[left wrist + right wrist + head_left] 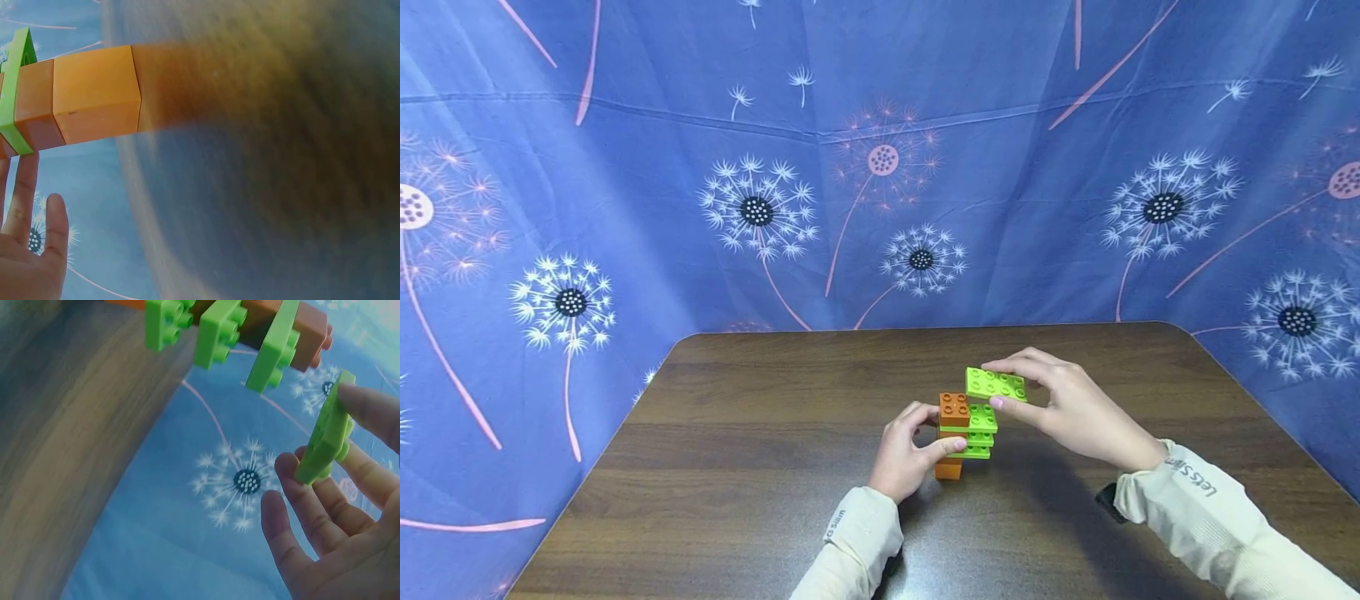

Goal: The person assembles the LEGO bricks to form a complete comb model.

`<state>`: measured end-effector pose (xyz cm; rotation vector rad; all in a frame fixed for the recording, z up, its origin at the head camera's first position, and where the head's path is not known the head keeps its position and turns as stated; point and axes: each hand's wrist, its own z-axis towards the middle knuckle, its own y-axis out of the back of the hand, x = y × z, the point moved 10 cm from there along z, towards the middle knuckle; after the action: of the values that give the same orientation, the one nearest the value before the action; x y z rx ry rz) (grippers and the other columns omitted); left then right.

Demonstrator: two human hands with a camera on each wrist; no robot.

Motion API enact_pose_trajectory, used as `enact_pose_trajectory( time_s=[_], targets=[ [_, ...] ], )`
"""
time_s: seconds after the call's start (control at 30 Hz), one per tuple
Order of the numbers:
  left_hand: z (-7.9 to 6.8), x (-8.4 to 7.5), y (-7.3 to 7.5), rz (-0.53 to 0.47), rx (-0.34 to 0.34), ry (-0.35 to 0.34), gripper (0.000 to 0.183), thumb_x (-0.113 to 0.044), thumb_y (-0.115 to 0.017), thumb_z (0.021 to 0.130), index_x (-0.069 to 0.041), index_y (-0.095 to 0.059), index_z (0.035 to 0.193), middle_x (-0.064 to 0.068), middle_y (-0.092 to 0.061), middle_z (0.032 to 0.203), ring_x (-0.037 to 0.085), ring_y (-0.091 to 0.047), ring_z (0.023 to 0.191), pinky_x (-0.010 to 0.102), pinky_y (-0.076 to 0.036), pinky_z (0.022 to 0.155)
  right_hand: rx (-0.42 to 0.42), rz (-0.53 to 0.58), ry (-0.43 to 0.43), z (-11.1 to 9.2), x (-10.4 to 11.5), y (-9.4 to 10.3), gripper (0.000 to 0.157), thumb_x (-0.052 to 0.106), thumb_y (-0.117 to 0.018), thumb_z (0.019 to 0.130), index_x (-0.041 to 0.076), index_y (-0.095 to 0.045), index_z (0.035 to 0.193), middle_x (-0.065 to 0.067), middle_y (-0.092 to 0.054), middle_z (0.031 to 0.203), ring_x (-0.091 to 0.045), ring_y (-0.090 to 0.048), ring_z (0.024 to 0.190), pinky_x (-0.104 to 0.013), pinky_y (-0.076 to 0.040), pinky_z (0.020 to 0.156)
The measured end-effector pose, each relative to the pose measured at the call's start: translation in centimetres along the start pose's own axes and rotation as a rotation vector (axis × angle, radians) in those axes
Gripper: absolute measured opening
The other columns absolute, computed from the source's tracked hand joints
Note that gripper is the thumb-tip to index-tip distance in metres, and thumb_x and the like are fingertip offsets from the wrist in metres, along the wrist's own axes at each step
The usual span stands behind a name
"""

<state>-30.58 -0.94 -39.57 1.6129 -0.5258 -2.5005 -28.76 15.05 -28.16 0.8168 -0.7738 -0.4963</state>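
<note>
A tower of building bricks stands on the table, with an orange brick (97,94) at its foot and a brown brick (954,408) on top. Between them, several flat green plates (982,419) jut out to the right, one above another. My left hand (908,454) grips the tower from the left, thumb in front and fingers behind. In my right hand (1063,404), a loose green plate (995,383) is pinched between thumb and fingers, studs upward. It hovers just above and right of the tower's top; the right wrist view shows a gap between them.
The brown wooden table (737,433) extends around the tower, its far edge meeting a blue curtain (850,208) printed with dandelions. A dark band (1109,503) shows at the right sleeve's cuff.
</note>
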Motion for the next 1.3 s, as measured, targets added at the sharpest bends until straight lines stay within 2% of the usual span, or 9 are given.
enact_pose_trajectory(
  time_s=[0.13,0.27,0.57,0.8,1.03,1.13,1.3],
  targets=[
    [0.0,0.0,-0.1,-0.011,0.007,0.007,0.032,-0.022,-0.085,0.084,-0.007,-0.073,0.11,0.001,-0.068,0.102,0.014,-0.063,0.101,0.044,-0.052,0.091,0.036,0.021,0.012,0.2,0.7,-0.6,0.035,0.024,-0.073,0.095,0.019,-0.069,0.129,0.009,-0.067,0.119,-0.012,-0.063,0.104,-0.035,-0.052,0.078],
    [-0.1,-0.1,0.0,-0.012,0.004,0.002,0.031,-0.021,-0.085,0.084,-0.008,-0.073,0.109,0.001,-0.068,0.102,0.014,-0.063,0.1,0.045,-0.052,0.09,0.067,0.036,0.029,0.5,1.2,-1.2,0.034,0.023,-0.072,0.097,0.02,-0.068,0.13,0.01,-0.067,0.118,-0.011,-0.063,0.104,-0.035,-0.051,0.08],
    [0.0,-0.2,0.1,-0.022,0.004,-0.009,0.03,-0.021,-0.084,0.084,-0.008,-0.073,0.109,0.001,-0.068,0.102,0.014,-0.063,0.1,0.043,-0.052,0.09,0.118,0.024,0.073,1.1,2.0,-2.1,0.037,0.023,-0.071,0.097,0.017,-0.067,0.133,0.006,-0.068,0.115,-0.006,-0.061,0.093,-0.035,-0.052,0.076],
    [-0.1,-0.3,0.0,0.002,0.003,-0.02,0.03,-0.021,-0.084,0.084,-0.007,-0.073,0.108,0.001,-0.069,0.102,0.014,-0.063,0.1,0.042,-0.051,0.091,0.141,0.013,0.092,1.2,2.2,-2.4,0.037,0.02,-0.074,0.094,0.013,-0.069,0.13,0.005,-0.068,0.111,-0.004,-0.057,0.084,-0.028,-0.048,0.07],
    [0.0,-0.1,0.0,-0.015,0.007,-0.009,0.032,-0.021,-0.085,0.084,-0.007,-0.073,0.11,0.001,-0.068,0.102,0.015,-0.063,0.101,0.043,-0.051,0.092,0.165,-0.008,0.094,1.3,2.4,-2.5,0.037,0.024,-0.073,0.096,0.016,-0.069,0.131,0.006,-0.07,0.115,-0.008,-0.064,0.095,-0.037,-0.052,0.079],
    [0.0,-0.2,0.0,-0.005,0.004,-0.019,0.032,-0.021,-0.085,0.083,-0.007,-0.073,0.11,0.002,-0.068,0.101,0.014,-0.063,0.1,0.043,-0.051,0.091,0.179,-0.007,0.098,1.3,2.5,-2.6,0.037,0.027,-0.072,0.096,0.015,-0.069,0.131,0.006,-0.07,0.113,-0.01,-0.065,0.094,-0.04,-0.052,0.079],
    [0.0,-0.2,-0.1,-0.01,0.008,-0.022,0.031,-0.02,-0.084,0.084,-0.007,-0.073,0.109,0.002,-0.068,0.101,0.014,-0.064,0.1,0.044,-0.051,0.091,0.192,-0.004,0.097,1.4,2.4,-2.7,0.038,0.022,-0.076,0.092,0.014,-0.071,0.129,0.005,-0.071,0.111,-0.01,-0.065,0.093,-0.039,-0.053,0.079]
  ],
)
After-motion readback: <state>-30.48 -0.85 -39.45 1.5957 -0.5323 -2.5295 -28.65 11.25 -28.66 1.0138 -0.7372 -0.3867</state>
